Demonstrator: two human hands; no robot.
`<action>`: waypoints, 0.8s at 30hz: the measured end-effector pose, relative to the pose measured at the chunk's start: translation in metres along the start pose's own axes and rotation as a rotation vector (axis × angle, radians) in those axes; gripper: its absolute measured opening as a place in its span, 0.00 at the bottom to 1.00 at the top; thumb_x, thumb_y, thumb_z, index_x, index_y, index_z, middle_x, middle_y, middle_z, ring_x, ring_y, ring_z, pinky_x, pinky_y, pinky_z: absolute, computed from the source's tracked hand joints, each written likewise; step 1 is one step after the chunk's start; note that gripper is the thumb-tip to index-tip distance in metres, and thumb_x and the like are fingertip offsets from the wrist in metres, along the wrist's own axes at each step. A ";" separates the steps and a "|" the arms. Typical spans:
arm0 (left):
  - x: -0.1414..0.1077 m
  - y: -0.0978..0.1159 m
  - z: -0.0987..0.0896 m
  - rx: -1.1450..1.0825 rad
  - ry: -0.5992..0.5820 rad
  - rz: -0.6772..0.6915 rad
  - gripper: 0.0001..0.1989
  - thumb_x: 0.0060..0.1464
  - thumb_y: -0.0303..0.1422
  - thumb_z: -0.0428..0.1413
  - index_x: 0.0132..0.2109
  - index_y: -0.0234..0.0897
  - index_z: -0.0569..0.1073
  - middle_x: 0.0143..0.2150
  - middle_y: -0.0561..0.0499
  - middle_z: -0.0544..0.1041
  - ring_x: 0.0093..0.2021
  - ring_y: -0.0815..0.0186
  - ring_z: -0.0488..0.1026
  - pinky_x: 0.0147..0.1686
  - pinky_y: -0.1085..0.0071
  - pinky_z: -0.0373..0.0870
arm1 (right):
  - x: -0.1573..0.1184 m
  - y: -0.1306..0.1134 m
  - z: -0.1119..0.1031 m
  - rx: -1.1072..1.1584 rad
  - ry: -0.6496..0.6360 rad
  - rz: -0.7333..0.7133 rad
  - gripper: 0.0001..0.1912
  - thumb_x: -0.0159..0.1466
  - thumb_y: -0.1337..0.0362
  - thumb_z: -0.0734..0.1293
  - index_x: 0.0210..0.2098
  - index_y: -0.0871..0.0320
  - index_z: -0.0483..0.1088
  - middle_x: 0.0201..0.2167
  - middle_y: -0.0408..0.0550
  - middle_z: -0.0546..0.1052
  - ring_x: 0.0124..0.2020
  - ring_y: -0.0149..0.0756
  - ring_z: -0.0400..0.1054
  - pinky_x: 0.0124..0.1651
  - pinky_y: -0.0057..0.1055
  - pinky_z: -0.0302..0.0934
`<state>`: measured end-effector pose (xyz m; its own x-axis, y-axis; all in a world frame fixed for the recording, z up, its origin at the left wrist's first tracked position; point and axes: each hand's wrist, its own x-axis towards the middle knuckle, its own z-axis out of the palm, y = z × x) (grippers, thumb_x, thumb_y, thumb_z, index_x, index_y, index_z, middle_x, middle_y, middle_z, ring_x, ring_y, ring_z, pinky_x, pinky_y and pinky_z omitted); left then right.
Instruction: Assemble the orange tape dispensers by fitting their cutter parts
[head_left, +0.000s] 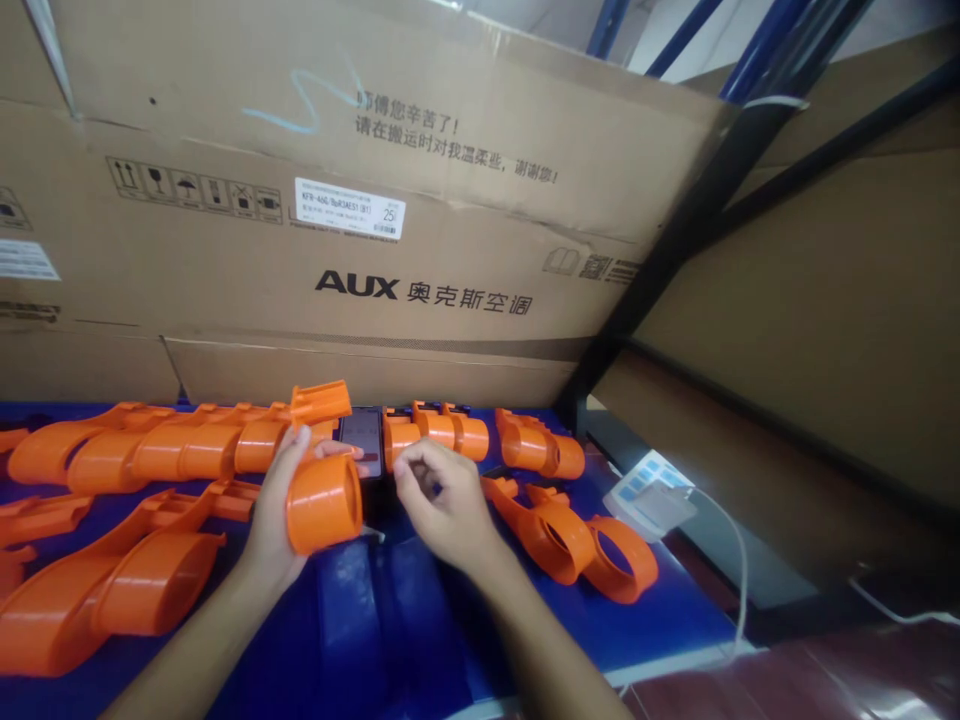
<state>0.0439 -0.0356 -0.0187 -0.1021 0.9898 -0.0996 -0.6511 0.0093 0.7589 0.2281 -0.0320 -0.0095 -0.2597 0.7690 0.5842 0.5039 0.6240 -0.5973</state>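
Observation:
My left hand (279,500) is closed around an orange plastic part, made of a short round cup-like ring (324,505) with a ribbed arm above it, held over the blue surface. To its right, my right hand (442,500) is curled with thumb and forefinger pinched together. Whatever those fingertips hold, if anything, is too small to make out. Behind and between the hands stands a dark-framed phone-like screen (361,435). Just beyond my right hand sit several orange ring parts (439,432) with dark pieces on top.
Rows of similar orange parts (157,452) lie on the left of the blue table covering (360,640). More orange rings (622,560) lie on the right. A white box with a cable (651,495) sits at the right edge. Cardboard (450,250) walls the back, beside a dark metal frame (675,235).

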 end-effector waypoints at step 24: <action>-0.002 0.002 0.002 0.042 -0.079 0.000 0.22 0.52 0.51 0.65 0.38 0.38 0.69 0.30 0.48 0.81 0.29 0.57 0.82 0.26 0.69 0.75 | -0.003 0.002 0.009 -0.548 -0.617 0.133 0.07 0.60 0.67 0.68 0.34 0.53 0.79 0.32 0.47 0.83 0.34 0.42 0.76 0.30 0.30 0.51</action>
<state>0.0445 -0.0377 -0.0154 -0.0414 0.9979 -0.0500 -0.6189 0.0137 0.7854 0.2227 -0.0319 -0.0180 -0.4942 0.8689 0.0272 0.8499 0.4895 -0.1950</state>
